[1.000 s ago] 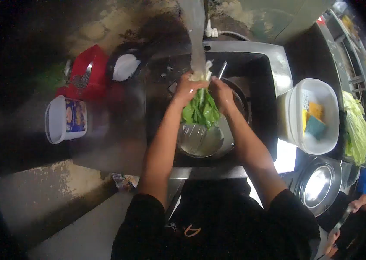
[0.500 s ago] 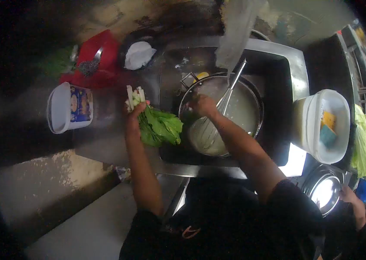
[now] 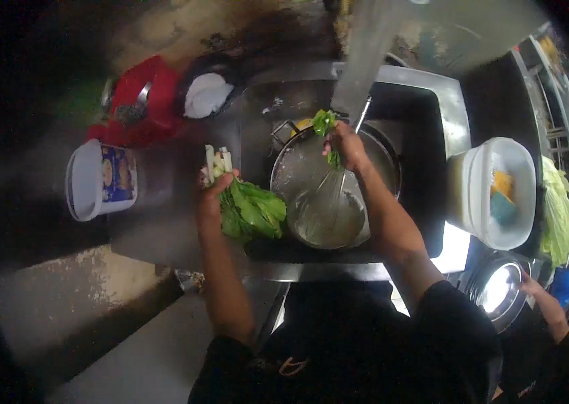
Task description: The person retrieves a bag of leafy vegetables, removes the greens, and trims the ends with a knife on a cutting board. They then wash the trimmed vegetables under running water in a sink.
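Observation:
My left hand point(image 3: 214, 195) is closed around a bunch of leafy greens point(image 3: 254, 212), its pale cut stems pointing up and its leaves hanging toward the sink's left edge. My right hand point(image 3: 346, 145) grips a small green leaf point(image 3: 323, 122) above a large pot point(image 3: 276, 180) that sits in the sink point(image 3: 426, 202). Inside the pot are cloudy liquid, a smaller bowl point(image 3: 330, 236) and a wire whisk point(image 3: 328, 195), whose metal handle rises behind my right hand.
A white tub point(image 3: 86, 182) stands on the left counter, near a red container point(image 3: 156, 81) and a white bundle point(image 3: 207, 94). Right of the sink, a white container point(image 3: 527, 182) holds sponges point(image 3: 502, 202). Another person's hand point(image 3: 530, 284) touches a round metal pan point(image 3: 498, 293); cabbage point(image 3: 558, 209) lies nearby.
My right hand has moved up and right from over the pot's left side, and a green leaf now shows in it. My left hand keeps the greens, shifted slightly.

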`<state>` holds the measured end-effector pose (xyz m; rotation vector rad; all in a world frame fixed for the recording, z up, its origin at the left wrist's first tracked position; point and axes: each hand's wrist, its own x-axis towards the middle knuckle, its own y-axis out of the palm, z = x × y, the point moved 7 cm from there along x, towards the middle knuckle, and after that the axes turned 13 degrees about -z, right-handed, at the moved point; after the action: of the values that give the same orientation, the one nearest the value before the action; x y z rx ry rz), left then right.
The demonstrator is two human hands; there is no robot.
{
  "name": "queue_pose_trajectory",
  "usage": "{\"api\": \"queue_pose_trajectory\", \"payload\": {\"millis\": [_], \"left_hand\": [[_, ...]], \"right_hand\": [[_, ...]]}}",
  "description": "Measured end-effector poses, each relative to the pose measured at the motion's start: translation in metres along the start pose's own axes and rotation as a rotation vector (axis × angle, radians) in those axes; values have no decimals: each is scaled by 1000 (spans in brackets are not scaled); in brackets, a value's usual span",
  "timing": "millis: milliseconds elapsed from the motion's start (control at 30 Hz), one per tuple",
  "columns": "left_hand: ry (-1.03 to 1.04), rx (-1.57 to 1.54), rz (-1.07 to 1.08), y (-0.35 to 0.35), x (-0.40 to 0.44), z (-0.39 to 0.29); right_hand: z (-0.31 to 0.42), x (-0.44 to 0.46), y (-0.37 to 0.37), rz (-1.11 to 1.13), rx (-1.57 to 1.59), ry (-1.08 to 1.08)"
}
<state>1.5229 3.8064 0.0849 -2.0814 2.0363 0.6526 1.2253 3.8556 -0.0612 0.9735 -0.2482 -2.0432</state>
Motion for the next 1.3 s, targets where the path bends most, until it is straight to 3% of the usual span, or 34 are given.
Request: {"api": "queue_pose_trajectory", "payload": {"millis": [133,267,367,467,500,633,733,767,867,900,967,1133,1167,1267,1300], "left_hand": [[102,194,190,35,19,39],[0,286,387,112,7,52],[83,379,327,146,27,74],[15,289,232,166,34,98],[-31,150,424,179,44,117],[51,211,312,204,31,115],[-408,-36,437,228,17,142],[-333,-11,457,231,16,143],[255,383,330,237,21,110],[70,383,408,238,9,102],[3,240,391,233,0,92],[3,107,312,200,17,83],[-34,142,306,192,23,83],[-330,-132,218,169,21,86],[-316,-118,199,163,23,82]], "right_hand": [[52,-32,3,145,-12,-133],[61,-55,6,251,-80,-208],[72,-87,16,294,-247,-245],[71,-93,16,361,-317,-272],[72,-90,10,245,-464,-307],[87,-90,-8,-1,-579,-359],[100,-86,-20,-151,-897,-484],[102,-88,-20,-108,-831,-493],[103,-89,-27,11,-580,-448],[100,-86,-32,35,-460,-384],[93,-78,-39,69,-287,-252],[78,-62,-12,-63,-121,-309],[69,-51,-7,-103,-74,-306],[60,-42,9,-108,100,-259],[59,-43,15,-139,111,-273]]}}
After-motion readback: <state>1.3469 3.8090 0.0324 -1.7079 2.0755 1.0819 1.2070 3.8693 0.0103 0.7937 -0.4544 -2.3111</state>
